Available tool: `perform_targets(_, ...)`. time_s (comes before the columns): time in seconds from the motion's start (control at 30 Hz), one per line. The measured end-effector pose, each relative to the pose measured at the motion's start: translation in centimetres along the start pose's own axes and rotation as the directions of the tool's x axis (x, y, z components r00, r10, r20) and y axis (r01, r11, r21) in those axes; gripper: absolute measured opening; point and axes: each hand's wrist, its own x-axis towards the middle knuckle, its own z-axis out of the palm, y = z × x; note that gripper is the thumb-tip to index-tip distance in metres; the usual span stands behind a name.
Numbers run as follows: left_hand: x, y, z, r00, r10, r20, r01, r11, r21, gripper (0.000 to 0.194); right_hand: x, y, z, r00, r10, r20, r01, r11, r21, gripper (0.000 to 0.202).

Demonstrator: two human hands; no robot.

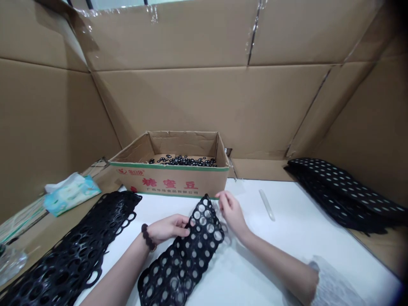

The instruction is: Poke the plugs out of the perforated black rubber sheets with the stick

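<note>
A black rubber sheet [186, 259] full of round holes slants up from the front edge of the view. My left hand [170, 229] grips its left edge, thumb on top, with a dark beaded band on the wrist. Close to the sheet's upper right side is my right hand [231, 210], its fingers curled into a pinch; whatever is between the fingertips is too small to make out. Just beyond the sheet stands an open cardboard box [172, 180] with red lettering. Many small black rubber rings [185, 161] lie inside it.
A pile of black perforated sheets [70, 250] lies on the left, and another stack of sheets [344, 191] on the right. A tissue pack [72, 195] is at the left. A pale flat strip [267, 205] rests on the white table [255, 276]. Cardboard walls [197, 93] surround the table.
</note>
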Motion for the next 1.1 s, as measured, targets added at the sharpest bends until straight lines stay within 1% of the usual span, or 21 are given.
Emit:
perform_targets(0.07,-0.1,0.2,0.2,0.999,0.048,0.017,-0.047,0.998,-0.049,0.028,-1.6,-0.8,0.2,0.983,-0.126,0.135,0.147,0.976,-0.158,0.023)
perform_targets(0.1,-0.1,0.4,0.4,0.997,0.067,0.039,-0.065,0.996,-0.056,0.028,-2.5,-1.2,0.3,0.955,-0.195,0.222,0.246,0.941,-0.232,0.022)
perform_targets(0.17,-0.2,0.7,0.6,0.994,0.085,0.07,-0.083,0.996,-0.027,0.029,-3.9,-1.5,0.7,0.853,-0.345,0.393,0.483,0.806,-0.341,0.022)
perform_targets(0.23,-0.3,0.9,0.7,0.995,0.074,0.07,-0.075,0.997,0.007,0.028,-4.3,-1.3,1.0,0.711,-0.475,0.518,0.692,0.603,-0.397,0.022)
perform_targets(0.27,-0.2,0.8,0.7,0.996,0.071,0.061,-0.072,0.997,0.013,0.027,-4.2,-1.0,1.0,0.651,-0.51,0.561,0.755,0.506,-0.417,0.023)
perform_targets(0.3,-0.1,0.8,0.7,0.996,0.074,0.049,-0.075,0.997,0.011,0.026,-3.9,-0.7,1.1,0.616,-0.518,0.593,0.787,0.433,-0.439,0.024)
perform_targets(0.33,-0.1,0.7,0.7,0.996,0.079,0.035,-0.079,0.997,0.003,0.025,-3.5,-0.3,1.1,0.611,-0.499,0.615,0.792,0.391,-0.469,0.024)
perform_targets(0.37,0.0,0.5,0.7,0.997,0.08,0.019,-0.08,0.997,-0.01,0.025,-3.1,0.0,1.1,0.637,-0.455,0.622,0.771,0.381,-0.511,0.024)
perform_targets(0.4,0.1,0.4,0.7,0.997,0.072,0.005,-0.072,0.997,-0.025,0.024,-2.7,0.2,1.1,0.679,-0.398,0.617,0.734,0.392,-0.555,0.024)
perform_targets(0.43,0.1,0.2,0.7,0.998,0.058,-0.004,-0.058,0.998,-0.04,0.024,-2.5,0.4,1.1,0.714,-0.337,0.614,0.698,0.418,-0.582,0.025)
perform_targets(0.47,0.1,0.1,0.7,0.999,0.038,-0.004,-0.038,0.998,-0.052,0.023,-2.3,0.5,1.0,0.73,-0.284,0.622,0.674,0.454,-0.583,0.025)
perform_targets(0.5,0.1,0.1,0.7,1.0,0.018,0.007,-0.017,0.998,-0.057,0.023,-2.3,0.4,1.0,0.727,-0.248,0.64,0.662,0.502,-0.557,0.025)
perform_targets(0.57,-0.1,0.2,0.6,0.999,0.005,0.042,-0.004,0.999,-0.038,0.023,-2.7,0.1,1.0,0.701,-0.224,0.678,0.636,0.626,-0.451,0.024)
perform_targets(0.6,-0.1,0.3,0.6,0.998,0.019,0.054,-0.018,1.0,-0.018,0.023,-2.9,-0.1,1.1,0.7,-0.222,0.679,0.605,0.69,-0.398,0.023)
perform_targets(0.63,-0.2,0.4,0.6,0.997,0.04,0.062,-0.04,0.999,0.0,0.023,-3.1,-0.3,1.2,0.718,-0.212,0.663,0.557,0.747,-0.364,0.021)
perform_targets(0.73,-0.3,0.7,0.7,0.991,0.107,0.079,-0.11,0.993,0.037,0.023,-3.2,-0.3,1.6,0.815,-0.124,0.565,0.356,0.878,-0.321,0.023)
perform_targets(0.83,-0.3,0.8,0.7,0.991,0.078,0.111,-0.082,0.996,0.03,0.023,-2.6,0.2,2.0,0.879,-0.03,0.476,0.144,0.968,-0.206,0.031)
perform_targets(0.9,-0.2,0.8,0.8,0.99,0.061,0.126,-0.062,0.998,0.006,0.024,-2.1,0.4,2.1,0.923,0.006,0.385,0.048,0.99,-0.133,0.035)
perform_targets(0.97,-0.1,0.8,1.1,0.987,0.082,0.135,-0.078,0.996,-0.031,0.024,-2.0,0.6,2.1,0.964,0.032,0.263,-0.01,0.996,-0.083,0.035)
perform_targets(1.03,0.0,0.9,1.4,0.984,0.113,0.137,-0.102,0.991,-0.083,0.025,-2.1,0.5,2.1,0.984,0.065,0.164,-0.062,0.998,-0.023,0.035)
perform_targets(1.1,0.2,1.0,1.8,0.981,0.13,0.141,-0.11,0.984,-0.139,0.028,-2.5,0.3,2.2,0.99,0.091,0.103,-0.095,0.995,0.033,0.036)
